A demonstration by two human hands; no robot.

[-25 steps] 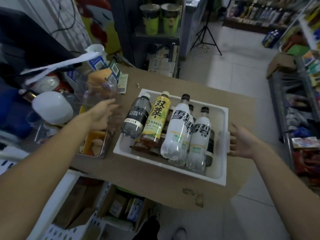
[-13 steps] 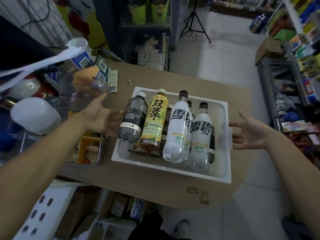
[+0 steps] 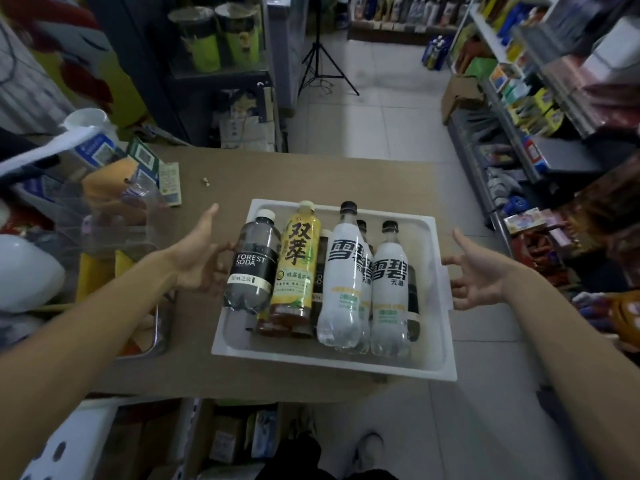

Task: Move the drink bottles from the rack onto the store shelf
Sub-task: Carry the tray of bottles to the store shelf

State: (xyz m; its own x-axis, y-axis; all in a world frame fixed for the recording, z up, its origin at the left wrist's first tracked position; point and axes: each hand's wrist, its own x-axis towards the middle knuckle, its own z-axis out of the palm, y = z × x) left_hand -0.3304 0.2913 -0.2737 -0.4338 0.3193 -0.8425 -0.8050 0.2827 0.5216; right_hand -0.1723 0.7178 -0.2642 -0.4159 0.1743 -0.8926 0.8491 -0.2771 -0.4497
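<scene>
Since half a second ago both hands have drawn in toward the white rack [image 3: 311,363], the right hand [image 3: 483,271] more than the left, and the bottles have not shifted. The rack sits on the brown counter [image 3: 311,174] at the centre of the frame. The drink bottles all lie in it in two layers, with their long axes running up and down the frame, caps toward the top and bases toward the person. The left hand [image 3: 202,259] is open with its fingers spread, palm turned toward the Forest Soda bottle [image 3: 254,268], the leftmost bottle in the rack. Its fingertips pass just beside or behind that bottle's shoulder, and I cannot tell whether they touch it. The right hand is open too, fingers apart, with its fingertips [image 3: 457,261] right at the rack's right rim. Between the hands lie the yellow tea bottle [image 3: 298,265], two white Sprite bottles [image 3: 346,278] and the dark bottles [image 3: 318,271] partly hidden underneath. With the hands on opposite sides across the bottles' length, this looks more like a two-handed lift of the whole rack than a grab at one bottle. The store shelf [image 3: 498,98] is at the upper right, well apart from the counter, so the right hand is the nearer one to it.
</scene>
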